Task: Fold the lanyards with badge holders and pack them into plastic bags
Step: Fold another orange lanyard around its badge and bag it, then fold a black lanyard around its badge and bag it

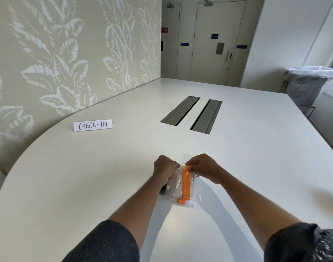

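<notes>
A clear plastic bag [194, 193] lies on the white table [86, 176] in front of me. Inside it sits a folded orange lanyard [186, 183] with a white badge holder [178, 178] beside it. My left hand [164, 166] pinches the bag's far edge on the left. My right hand [205, 165] pinches the same edge on the right, just above the lanyard's top. A dark flat item [164, 190] pokes out from under my left wrist, mostly hidden. Another clear bag [187, 157] lies flat just beyond my hands.
A folded paper sign reading CHECK-IN [93, 125] stands at the left rear. Two grey cable slots [192, 114] are set into the table's middle. A bin with a plastic liner [311, 86] stands off the table's far right. A patterned wall runs along the left.
</notes>
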Tool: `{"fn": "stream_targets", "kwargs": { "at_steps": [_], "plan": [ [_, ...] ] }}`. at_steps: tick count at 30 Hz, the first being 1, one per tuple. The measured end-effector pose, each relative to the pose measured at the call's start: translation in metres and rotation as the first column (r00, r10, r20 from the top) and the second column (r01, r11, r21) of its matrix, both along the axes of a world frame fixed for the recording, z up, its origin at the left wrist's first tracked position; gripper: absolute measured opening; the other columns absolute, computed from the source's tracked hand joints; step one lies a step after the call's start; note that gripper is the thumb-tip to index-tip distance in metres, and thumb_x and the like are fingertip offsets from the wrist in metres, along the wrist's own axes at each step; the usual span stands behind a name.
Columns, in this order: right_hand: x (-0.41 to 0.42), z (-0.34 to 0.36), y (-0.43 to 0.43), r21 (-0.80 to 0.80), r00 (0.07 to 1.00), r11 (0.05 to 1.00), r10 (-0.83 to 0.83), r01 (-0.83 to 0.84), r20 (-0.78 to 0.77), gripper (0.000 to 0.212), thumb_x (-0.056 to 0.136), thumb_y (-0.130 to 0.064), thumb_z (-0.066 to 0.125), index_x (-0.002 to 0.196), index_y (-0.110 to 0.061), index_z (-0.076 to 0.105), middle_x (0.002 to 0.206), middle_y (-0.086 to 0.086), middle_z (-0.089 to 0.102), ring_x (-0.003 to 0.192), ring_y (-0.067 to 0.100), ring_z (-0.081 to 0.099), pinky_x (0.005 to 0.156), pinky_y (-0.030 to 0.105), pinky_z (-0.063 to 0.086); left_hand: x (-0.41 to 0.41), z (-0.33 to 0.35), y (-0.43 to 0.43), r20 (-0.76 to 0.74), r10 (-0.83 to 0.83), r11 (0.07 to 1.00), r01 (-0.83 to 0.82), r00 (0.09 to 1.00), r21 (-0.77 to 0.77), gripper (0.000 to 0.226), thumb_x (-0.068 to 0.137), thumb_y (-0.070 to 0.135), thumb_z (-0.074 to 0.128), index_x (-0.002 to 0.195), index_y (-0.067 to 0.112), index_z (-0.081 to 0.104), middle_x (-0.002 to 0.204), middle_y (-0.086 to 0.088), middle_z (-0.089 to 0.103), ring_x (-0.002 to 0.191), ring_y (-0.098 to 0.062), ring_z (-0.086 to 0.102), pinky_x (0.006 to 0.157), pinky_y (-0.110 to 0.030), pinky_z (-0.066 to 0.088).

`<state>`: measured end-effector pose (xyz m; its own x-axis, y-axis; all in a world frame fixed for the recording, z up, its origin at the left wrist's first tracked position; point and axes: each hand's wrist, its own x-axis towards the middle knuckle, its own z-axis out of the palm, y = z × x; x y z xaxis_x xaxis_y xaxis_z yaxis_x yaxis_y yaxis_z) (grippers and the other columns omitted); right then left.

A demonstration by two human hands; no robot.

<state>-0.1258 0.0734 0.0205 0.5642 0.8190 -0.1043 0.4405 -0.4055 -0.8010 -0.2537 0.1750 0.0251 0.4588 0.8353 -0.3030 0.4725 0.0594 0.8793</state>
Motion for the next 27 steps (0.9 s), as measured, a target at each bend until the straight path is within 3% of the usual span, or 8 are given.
{"fn": "stream_targets", "kwargs": {
  "at_steps": [4,7,11,17,21,27],
  "plan": [
    [-0.002,-0.006,0.004,-0.009,1.0,1.0,-0.004,0.004,0.018,0.017,0.078,-0.005,0.073,0.094,-0.007,0.073,0.085,0.011,0.07,0.067,0.016,0.062,0.056,0.022,0.053,0.002,-0.004,0.003,-0.148,-0.045,0.987,0.067,0.988,0.145,0.026,0.073,0.02,0.078,0.088,-0.001,0.07,0.087,-0.014,0.073,0.083,-0.03,0.07,0.066,-0.032,0.054],
    [-0.001,-0.009,0.007,0.006,1.0,1.0,0.002,-0.002,0.017,0.013,0.078,-0.007,0.073,0.09,-0.012,0.071,0.082,0.009,0.069,0.064,0.013,0.062,0.053,0.02,0.052,0.006,-0.008,0.009,-0.178,-0.041,0.981,0.073,0.983,0.178,0.025,0.076,0.023,0.076,0.082,0.001,0.067,0.081,-0.011,0.069,0.076,-0.026,0.066,0.054,-0.024,0.043],
    [0.003,-0.01,0.012,0.002,1.0,1.0,-0.001,0.001,0.017,0.014,0.079,-0.012,0.074,0.092,-0.013,0.072,0.082,0.009,0.068,0.062,0.013,0.057,0.056,0.024,0.048,0.01,-0.01,0.018,-0.186,-0.018,0.977,0.056,0.982,0.205,0.024,0.078,0.023,0.071,0.082,0.001,0.066,0.08,-0.011,0.068,0.073,-0.026,0.063,0.056,-0.024,0.042],
    [0.006,-0.015,0.015,-0.028,0.996,1.0,0.016,-0.014,0.084,0.029,0.079,-0.016,0.074,0.108,-0.013,0.07,0.089,0.004,0.068,0.065,0.005,0.055,0.059,0.018,0.042,0.012,-0.015,0.019,-0.228,-0.014,0.962,0.076,0.973,0.264,0.017,0.079,0.019,0.064,0.078,0.002,0.064,0.076,-0.011,0.066,0.063,-0.023,0.057,0.048,-0.022,0.035],
    [0.008,-0.015,0.009,-0.017,0.996,0.999,0.03,-0.029,0.08,0.043,0.081,-0.025,0.074,0.122,-0.018,0.063,0.105,0.001,0.067,0.088,0.011,0.062,0.066,0.017,0.046,0.011,-0.017,0.014,-0.199,0.012,0.921,0.067,0.98,0.385,0.027,0.083,0.029,0.061,0.069,0.006,0.061,0.065,-0.005,0.063,0.056,-0.017,0.056,0.05,-0.023,0.038],
    [0.009,-0.019,-0.004,-0.002,0.996,1.0,0.001,-0.001,0.092,0.048,0.085,-0.044,0.069,0.126,-0.021,0.06,0.114,0.0,0.063,0.102,0.016,0.061,0.076,0.022,0.049,0.012,-0.015,0.002,-0.155,0.007,0.86,0.073,0.988,0.505,0.028,0.086,0.031,0.06,0.092,0.006,0.071,0.082,-0.005,0.069,0.077,-0.021,0.065,0.068,-0.032,0.054]
  ]
}}
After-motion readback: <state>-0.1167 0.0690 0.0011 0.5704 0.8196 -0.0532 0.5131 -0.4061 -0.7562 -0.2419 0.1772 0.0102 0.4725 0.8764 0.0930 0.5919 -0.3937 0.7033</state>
